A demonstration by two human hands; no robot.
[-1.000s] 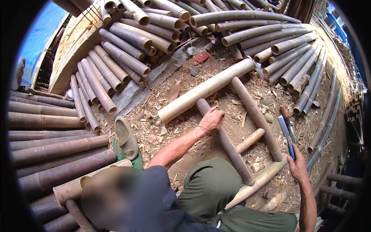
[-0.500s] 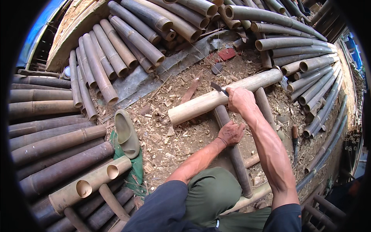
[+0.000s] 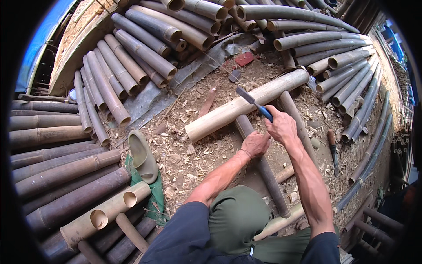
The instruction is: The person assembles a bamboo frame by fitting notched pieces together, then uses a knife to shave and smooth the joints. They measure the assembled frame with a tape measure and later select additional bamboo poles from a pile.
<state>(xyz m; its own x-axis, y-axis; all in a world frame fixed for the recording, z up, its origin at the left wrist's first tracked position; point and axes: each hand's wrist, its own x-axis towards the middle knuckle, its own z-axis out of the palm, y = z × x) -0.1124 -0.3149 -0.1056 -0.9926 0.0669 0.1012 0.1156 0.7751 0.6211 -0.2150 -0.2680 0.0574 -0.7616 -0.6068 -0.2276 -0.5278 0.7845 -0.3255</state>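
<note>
My right hand [image 3: 282, 126] is closed round the blue handle of a tool with a flat, dark metal head [image 3: 245, 94]. Its head lies over the pale, peeled bamboo pole [image 3: 268, 94]; I cannot tell whether it touches. Closer to me, my left hand [image 3: 256, 144] grips a dark bamboo leg [image 3: 269, 178] just below that pole. A second bamboo leg [image 3: 297, 118] meets the pole farther right. Both legs join the pole from the near side, and my right forearm partly covers the second one.
Wood chips cover the dirt ground [image 3: 176, 154]. Stacked bamboo poles [image 3: 66, 167] lie left, with more piled behind and right. A green clog [image 3: 143, 158] and a bamboo piece with two round holes [image 3: 113, 209] sit at left. A wooden-handled tool [image 3: 332, 147] lies right.
My right hand has drawn back toward me and turned, so the tool's blue handle and flat head now show. My left hand stays on the bamboo leg. The whole view has shifted slightly.
</note>
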